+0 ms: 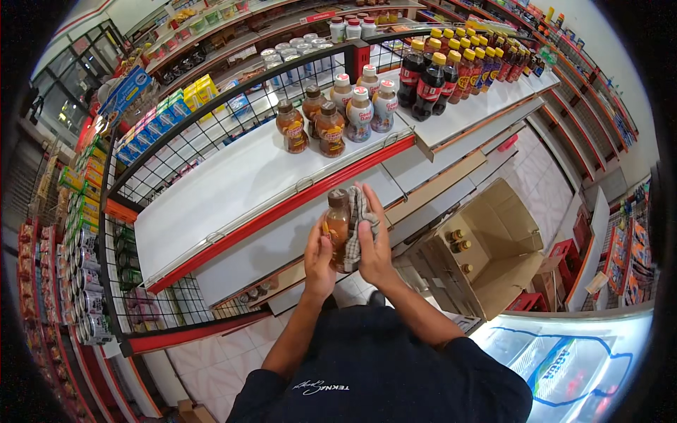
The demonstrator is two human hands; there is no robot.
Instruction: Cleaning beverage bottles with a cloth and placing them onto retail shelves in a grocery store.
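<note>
Between my two hands, in front of the shelf edge, is a brown-capped plastic drink bottle [337, 224]. My left hand [319, 259] grips its left side. A checkered cloth [358, 227] lies in my right hand [376, 246], pressed against the bottle's right side. Ahead, the white top shelf [222, 195] carries several more bottles. Brown-capped ones [331, 132] stand at the left of this group, and white Good Day bottles [360, 116] stand close behind and to the right.
Dark cola bottles [431, 90] and yellow-capped bottles [464, 76] fill the shelf's right part. A black wire-mesh divider [227, 116] runs behind the shelf. On the right, an open cardboard box [492, 238] holds several capped bottles. A lit glass-topped cooler [571, 365] stands at lower right.
</note>
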